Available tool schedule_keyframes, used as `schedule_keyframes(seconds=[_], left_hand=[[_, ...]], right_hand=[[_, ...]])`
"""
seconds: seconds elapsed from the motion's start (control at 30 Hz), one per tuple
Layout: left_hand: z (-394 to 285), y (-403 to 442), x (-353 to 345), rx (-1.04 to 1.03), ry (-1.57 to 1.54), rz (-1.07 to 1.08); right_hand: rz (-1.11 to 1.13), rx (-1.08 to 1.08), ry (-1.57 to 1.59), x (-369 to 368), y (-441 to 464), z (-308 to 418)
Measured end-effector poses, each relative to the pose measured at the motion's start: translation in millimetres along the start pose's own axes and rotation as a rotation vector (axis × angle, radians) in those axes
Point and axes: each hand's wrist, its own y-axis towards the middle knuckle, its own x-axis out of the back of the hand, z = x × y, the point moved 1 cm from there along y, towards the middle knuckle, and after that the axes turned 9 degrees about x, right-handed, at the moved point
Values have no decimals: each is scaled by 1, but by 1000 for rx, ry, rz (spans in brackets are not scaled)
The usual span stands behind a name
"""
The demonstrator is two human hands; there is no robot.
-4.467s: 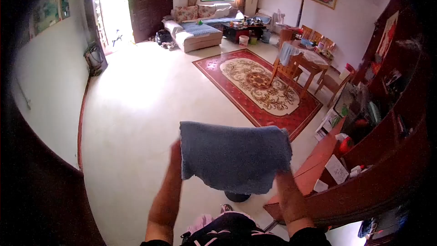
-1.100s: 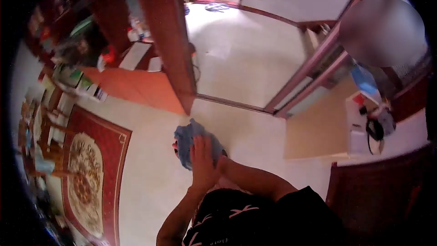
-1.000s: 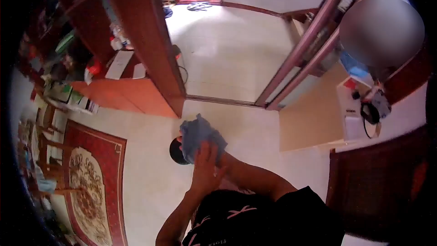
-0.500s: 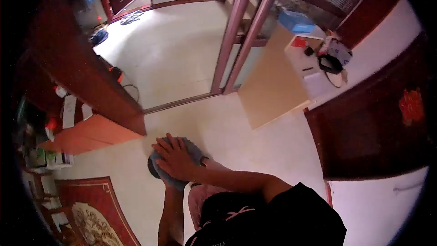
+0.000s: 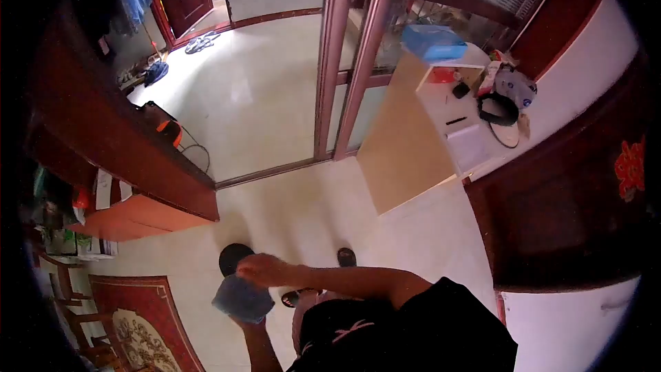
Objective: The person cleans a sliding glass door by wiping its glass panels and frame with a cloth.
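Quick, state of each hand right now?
Left hand: beneath the blue cloth, mostly hidden; open or closed can't be told.
Right hand: curled at the cloth's edge; grip can't be told.

The pale desk (image 5: pixel 396 155) has a blue box (image 5: pixel 432 43) at its far end and a black pen (image 5: pixel 456 121) on top, a dark panel (image 5: pixel 551 207) (it bears a red ornament (image 5: pixel 628 169)) to its right, and a patterned rug (image 5: pixel 138 324) well to its left.
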Motion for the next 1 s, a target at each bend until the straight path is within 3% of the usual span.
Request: schedule_keyframes(seconds=[0.07, 0.13, 0.2, 0.23, 0.3, 0.37, 0.43, 0.5, 0.57, 0.6, 0.67, 0.7, 0.73, 0.77, 0.8, 0.83, 0.9, 0.97, 1.0], left_hand=[[2, 10, -87, -154, 117, -8], [8, 26, -151, -608, 1327, -140], [17, 43, -196, -782, 1961, -148], [19, 53, -213, -760, 1975, -87], [31, 66, -233, -533, 1737, -14], [52, 75, -236, -149, 1220, 3], [76, 80, -233, 205, 679, 9], [93, 89, -236, 159, 809, -68], [106, 108, -254, -339, 1568, -211], [78, 90, -268, -700, 1937, -2], [81, 97, -275, -432, 1683, 3], [82, 100, -273, -304, 1550, -38], [89, 101, -261, -480, 1503, 5], [96, 100, -249, -657, 1461, 47], [97, 102, -242, -533, 1294, 49], [98, 105, -235, -425, 1116, 37], [69, 98, -218, -381, 1141, 16], [52, 88, -209, -422, 1086, -21], [38, 81, -207, -321, 1096, -50]], right_hand=[[-67, -68, -67, 49, -26, -15], [-190, -208, -44, 89, -54, -21], [-282, -282, 101, 118, -83, -33], [-332, -317, 173, 130, -93, -37], [-278, -658, 348, 162, -102, -22], [-260, -836, 426, 176, -102, -18], [-293, -851, 416, 175, -107, -22], [-465, -763, 771, 165, -119, -27], [-648, -684, 1074, 163, -129, -37], [-720, -640, 1220, 162, -135, -44], [-456, -607, 442, 164, -152, -65], [-335, -468, 138, 165, -148, -67], [-262, -332, -183, 166, -146, -69], [-392, -292, 79, 167, -144, -76], [-519, -236, 340, 168, -142, -82], [-757, -427, 1091, 161, -136, -102], [-785, -455, 1196, 154, -67, -34], [-646, -378, 1250, 135, -73, -76], [-628, -388, 1223, 126, -67, -80]])
